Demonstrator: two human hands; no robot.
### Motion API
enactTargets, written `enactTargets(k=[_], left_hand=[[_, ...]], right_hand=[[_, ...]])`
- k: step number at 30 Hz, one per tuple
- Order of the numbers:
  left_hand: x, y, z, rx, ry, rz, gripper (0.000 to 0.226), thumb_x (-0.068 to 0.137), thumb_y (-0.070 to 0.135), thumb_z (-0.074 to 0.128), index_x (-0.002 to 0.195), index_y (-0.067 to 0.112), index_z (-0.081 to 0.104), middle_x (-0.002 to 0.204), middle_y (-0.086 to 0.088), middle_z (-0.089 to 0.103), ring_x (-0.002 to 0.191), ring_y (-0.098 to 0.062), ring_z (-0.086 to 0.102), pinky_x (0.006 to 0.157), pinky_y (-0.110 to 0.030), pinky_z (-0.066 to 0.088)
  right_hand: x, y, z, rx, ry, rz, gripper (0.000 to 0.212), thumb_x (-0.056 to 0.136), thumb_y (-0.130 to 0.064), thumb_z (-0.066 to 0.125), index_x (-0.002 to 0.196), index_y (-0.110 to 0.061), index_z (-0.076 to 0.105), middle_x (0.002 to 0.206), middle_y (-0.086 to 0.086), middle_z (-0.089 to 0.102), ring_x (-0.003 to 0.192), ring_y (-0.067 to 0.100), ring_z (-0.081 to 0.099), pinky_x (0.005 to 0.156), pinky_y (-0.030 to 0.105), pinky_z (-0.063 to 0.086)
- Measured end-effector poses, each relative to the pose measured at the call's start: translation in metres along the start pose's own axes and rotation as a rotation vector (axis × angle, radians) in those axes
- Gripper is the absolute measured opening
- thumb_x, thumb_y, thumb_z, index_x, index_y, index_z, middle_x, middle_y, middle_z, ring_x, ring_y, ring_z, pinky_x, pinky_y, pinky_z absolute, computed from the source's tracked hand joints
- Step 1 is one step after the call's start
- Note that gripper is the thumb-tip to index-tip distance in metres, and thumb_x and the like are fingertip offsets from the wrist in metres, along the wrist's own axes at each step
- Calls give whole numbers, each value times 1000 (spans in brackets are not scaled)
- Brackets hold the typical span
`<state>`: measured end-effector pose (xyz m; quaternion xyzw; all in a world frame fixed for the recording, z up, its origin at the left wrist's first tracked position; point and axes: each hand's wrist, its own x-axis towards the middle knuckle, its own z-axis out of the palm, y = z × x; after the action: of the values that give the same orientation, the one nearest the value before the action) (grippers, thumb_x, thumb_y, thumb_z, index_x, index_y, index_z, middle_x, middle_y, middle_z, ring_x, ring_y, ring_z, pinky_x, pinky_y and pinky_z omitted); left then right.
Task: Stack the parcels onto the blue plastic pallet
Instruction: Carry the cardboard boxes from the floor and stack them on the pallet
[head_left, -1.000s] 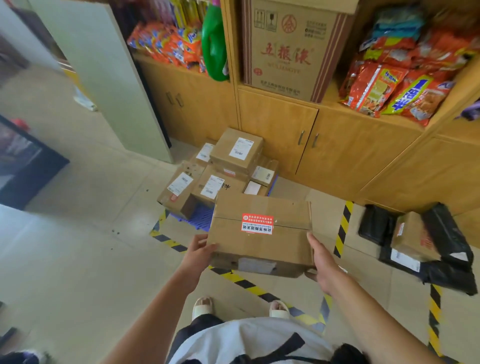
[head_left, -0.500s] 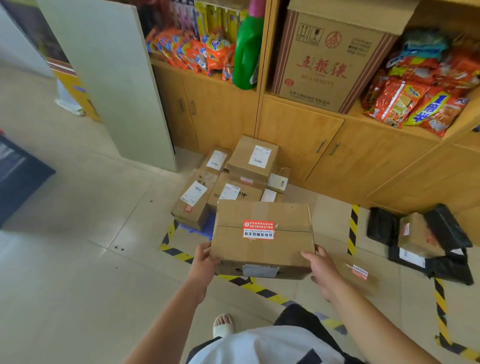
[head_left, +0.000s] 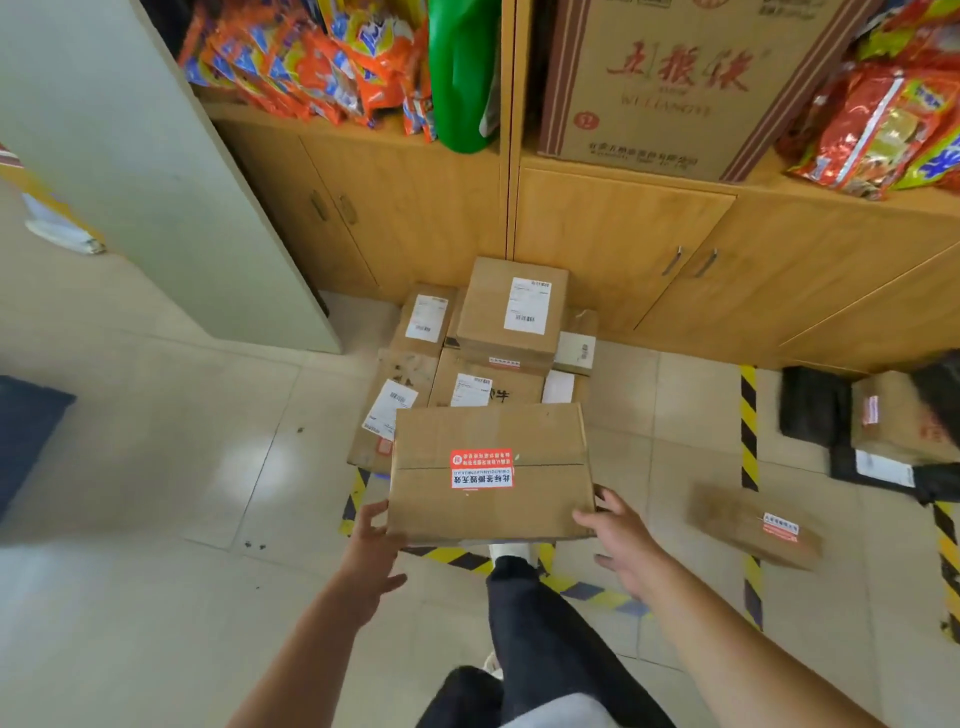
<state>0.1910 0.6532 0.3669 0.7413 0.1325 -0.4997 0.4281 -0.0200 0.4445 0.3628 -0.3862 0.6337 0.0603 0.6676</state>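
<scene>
A brown parcel with a red sticker hangs level in front of me, just short of the stacked parcels. My left hand touches its near left corner with spread, fairly straight fingers. My right hand touches the near right corner the same way, thumb at the edge. Several labelled parcels lie piled against the wooden cabinet. They hide the blue pallet beneath them.
A flat parcel lies blurred on the floor at right. Black bags and a brown box sit further right. Yellow-black tape marks the floor. A pale panel leans at left. My foot is under the held parcel.
I have stepped closer to the stack and the parcel has moved forward towards it. Both hands have slid from the parcel's sides back to its near corners.
</scene>
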Motion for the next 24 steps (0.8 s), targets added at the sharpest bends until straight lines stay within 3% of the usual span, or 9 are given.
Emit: enactTargets(k=[4, 8, 10, 13, 15, 18, 22, 24], left_hand=[[66, 23, -18, -5, 52, -39, 42, 92, -8, 47, 124, 17, 44, 93, -10, 57, 84, -23, 51, 94, -41, 41], [133, 39, -18, -16, 13, -77, 44, 90, -13, 46, 119, 20, 44, 103, -13, 60, 103, -33, 57, 95, -40, 39], [170, 44, -13, -21, -36, -80, 40, 92, -14, 43, 114, 20, 45, 92, -12, 57, 97, -31, 54, 98, -45, 38], [236, 53, 1, 11, -88, -73, 36, 95, -11, 39, 112, 21, 43, 91, -10, 49, 76, -20, 47, 91, -41, 35], [283, 60, 12, 37, -92, -49, 37, 94, -8, 43, 113, 23, 43, 106, -11, 53, 79, -15, 51, 86, -35, 40], [345, 71, 28, 80, -102, -4, 45, 91, -10, 47, 114, 28, 47, 118, -8, 59, 82, -11, 57, 74, -27, 46], [396, 82, 38, 249, -173, 55, 55, 92, -9, 47, 135, 26, 41, 106, 1, 59, 85, -10, 55, 77, -26, 46], [404, 85, 39, 346, -179, 77, 60, 91, -7, 50, 141, 24, 38, 104, -1, 58, 83, -11, 57, 76, -25, 50]], right_hand=[[60, -16, 35, -16, -51, 94, 62, 94, -9, 63, 147, -30, 41, 134, 2, 56, 113, 23, 51, 99, 46, 42], [115, -27, 58, 33, 3, 174, 64, 95, -6, 60, 150, -31, 39, 142, 3, 52, 126, 27, 49, 103, 49, 43], [150, -34, 65, 49, 41, 165, 62, 96, -5, 57, 150, -32, 39, 143, 2, 52, 124, 25, 51, 102, 47, 44], [202, -46, 77, 37, 86, 140, 58, 98, -4, 54, 148, -31, 42, 132, 1, 59, 115, 24, 56, 97, 44, 43], [238, -53, 85, 31, 104, 122, 54, 99, -5, 50, 144, -35, 45, 127, -3, 59, 121, 26, 56, 102, 46, 41], [291, -58, 96, 65, 104, 91, 52, 99, -6, 45, 140, -38, 46, 132, -9, 55, 123, 22, 51, 97, 46, 38], [338, -56, 110, 130, 224, 55, 47, 95, -2, 44, 123, -38, 55, 107, -9, 63, 97, 19, 54, 86, 38, 41], [349, -52, 115, 144, 296, 38, 49, 91, 2, 43, 111, -40, 58, 91, -13, 64, 91, 21, 54, 86, 41, 47]])
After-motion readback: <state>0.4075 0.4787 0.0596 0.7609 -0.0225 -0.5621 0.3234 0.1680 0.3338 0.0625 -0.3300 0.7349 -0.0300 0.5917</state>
